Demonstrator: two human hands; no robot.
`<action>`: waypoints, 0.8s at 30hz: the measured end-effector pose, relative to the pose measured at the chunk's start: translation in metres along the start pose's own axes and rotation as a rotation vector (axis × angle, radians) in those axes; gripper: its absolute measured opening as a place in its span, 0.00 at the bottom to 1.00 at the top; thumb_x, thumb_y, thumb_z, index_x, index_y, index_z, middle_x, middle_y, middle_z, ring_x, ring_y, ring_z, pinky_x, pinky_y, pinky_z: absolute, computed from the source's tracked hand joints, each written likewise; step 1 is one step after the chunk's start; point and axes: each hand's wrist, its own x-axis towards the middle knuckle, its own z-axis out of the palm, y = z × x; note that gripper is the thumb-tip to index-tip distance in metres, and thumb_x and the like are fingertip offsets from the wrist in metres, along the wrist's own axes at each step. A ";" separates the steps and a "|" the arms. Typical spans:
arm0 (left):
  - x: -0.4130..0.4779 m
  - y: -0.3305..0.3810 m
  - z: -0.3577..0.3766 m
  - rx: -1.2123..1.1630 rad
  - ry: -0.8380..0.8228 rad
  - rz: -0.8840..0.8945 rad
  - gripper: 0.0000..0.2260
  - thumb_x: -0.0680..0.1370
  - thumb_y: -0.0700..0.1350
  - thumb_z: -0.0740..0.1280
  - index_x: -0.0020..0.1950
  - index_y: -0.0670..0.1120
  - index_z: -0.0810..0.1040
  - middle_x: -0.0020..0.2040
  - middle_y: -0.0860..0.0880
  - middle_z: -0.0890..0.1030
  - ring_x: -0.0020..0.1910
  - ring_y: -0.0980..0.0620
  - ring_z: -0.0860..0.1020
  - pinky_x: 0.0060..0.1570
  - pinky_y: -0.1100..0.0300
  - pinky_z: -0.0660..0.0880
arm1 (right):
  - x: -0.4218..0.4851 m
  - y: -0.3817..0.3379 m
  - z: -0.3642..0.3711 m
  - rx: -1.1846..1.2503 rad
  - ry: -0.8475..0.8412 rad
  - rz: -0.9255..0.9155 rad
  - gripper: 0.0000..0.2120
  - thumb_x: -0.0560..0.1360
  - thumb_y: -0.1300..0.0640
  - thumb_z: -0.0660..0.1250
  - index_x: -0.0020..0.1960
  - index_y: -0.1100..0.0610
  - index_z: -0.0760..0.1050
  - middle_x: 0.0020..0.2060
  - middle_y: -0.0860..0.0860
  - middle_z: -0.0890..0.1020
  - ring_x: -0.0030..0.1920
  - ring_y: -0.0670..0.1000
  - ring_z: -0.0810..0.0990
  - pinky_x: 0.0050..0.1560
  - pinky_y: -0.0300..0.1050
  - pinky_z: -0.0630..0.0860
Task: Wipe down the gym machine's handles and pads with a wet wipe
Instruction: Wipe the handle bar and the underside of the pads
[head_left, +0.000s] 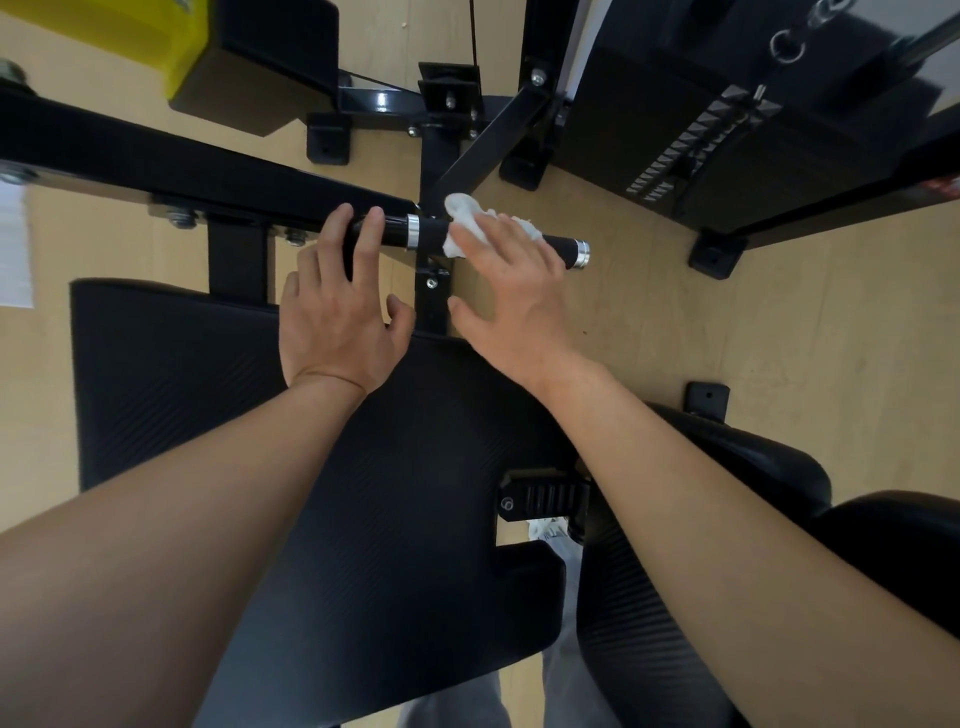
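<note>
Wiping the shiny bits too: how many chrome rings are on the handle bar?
2. One ring sits mid-bar between the left hand and the wipe; the other caps the bar at its right end. The left or right hand may hide more.

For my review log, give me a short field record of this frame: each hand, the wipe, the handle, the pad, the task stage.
left hand: fingers laid over the handle, left of its inner silver ring; thumb clear of the bar
right hand: fairly straight fingers press the wet wipe onto the handle
wet wipe: white, crumpled, on the black grip between the two rings
pad: black, ribbed, below the hands; neither hand touches it
weight stack: upper right
stage: wipe on handle; pad not yet reached
</note>
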 end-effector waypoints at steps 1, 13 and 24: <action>0.000 0.000 0.000 -0.001 0.003 0.001 0.34 0.79 0.52 0.62 0.82 0.45 0.54 0.79 0.38 0.61 0.65 0.36 0.72 0.58 0.44 0.74 | 0.001 0.002 -0.001 -0.013 0.004 -0.005 0.30 0.75 0.52 0.70 0.76 0.50 0.68 0.77 0.52 0.69 0.79 0.54 0.62 0.79 0.60 0.53; -0.001 -0.001 0.002 0.006 0.045 0.010 0.34 0.79 0.52 0.62 0.82 0.46 0.55 0.79 0.38 0.62 0.65 0.37 0.73 0.59 0.45 0.74 | 0.018 -0.019 -0.008 -0.010 -0.024 -0.015 0.26 0.79 0.60 0.66 0.76 0.51 0.68 0.74 0.52 0.72 0.77 0.52 0.66 0.77 0.55 0.53; -0.006 -0.003 0.006 0.001 0.158 0.014 0.29 0.81 0.50 0.60 0.82 0.48 0.60 0.80 0.42 0.66 0.65 0.40 0.77 0.58 0.45 0.77 | -0.040 -0.007 -0.010 0.177 0.300 0.375 0.13 0.82 0.59 0.65 0.66 0.55 0.80 0.57 0.50 0.83 0.57 0.49 0.81 0.59 0.42 0.77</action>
